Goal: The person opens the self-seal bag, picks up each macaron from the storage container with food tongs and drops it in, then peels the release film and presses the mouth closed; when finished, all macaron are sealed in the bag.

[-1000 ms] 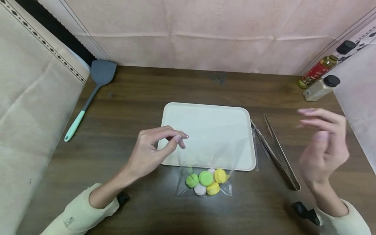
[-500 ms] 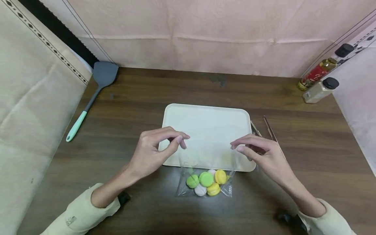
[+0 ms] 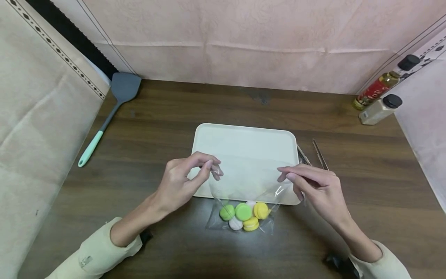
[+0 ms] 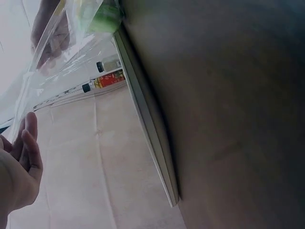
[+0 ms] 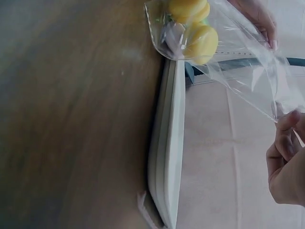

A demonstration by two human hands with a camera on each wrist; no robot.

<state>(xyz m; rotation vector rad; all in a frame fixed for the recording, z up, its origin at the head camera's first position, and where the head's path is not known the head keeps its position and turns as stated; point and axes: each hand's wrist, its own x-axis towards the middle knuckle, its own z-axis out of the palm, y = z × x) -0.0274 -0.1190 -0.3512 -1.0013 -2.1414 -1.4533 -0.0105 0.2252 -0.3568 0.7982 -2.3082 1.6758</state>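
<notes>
A clear plastic bag (image 3: 213, 221) hangs between both hands, its bottom by the near edge of a white tray (image 3: 244, 135). Inside it lie several macarons: green (image 3: 243, 211), yellow (image 3: 261, 210) and white (image 3: 235, 223). My left hand (image 3: 188, 174) pinches the bag's upper left corner between thumb and fingers. At the opposite upper corner, my right hand (image 3: 313, 186) pinches the film too. In the right wrist view the bag (image 5: 238, 76) stretches taut from the right hand (image 5: 288, 157) across to the other. The left wrist view shows its film (image 4: 62, 71) rising from the left fingers.
Metal tongs (image 3: 320, 155) lie right of the tray, partly behind the right hand. A spatula (image 3: 108, 116) with a mint handle rests at the left. An oil bottle (image 3: 376, 89) and a black-capped seasoning jar (image 3: 378, 110) stand at the back right. Cloth walls border the table.
My right hand has come in from the far right and taken hold of the bag's right corner. The bag's mouth is now drawn out between the hands. My left hand has barely moved.
</notes>
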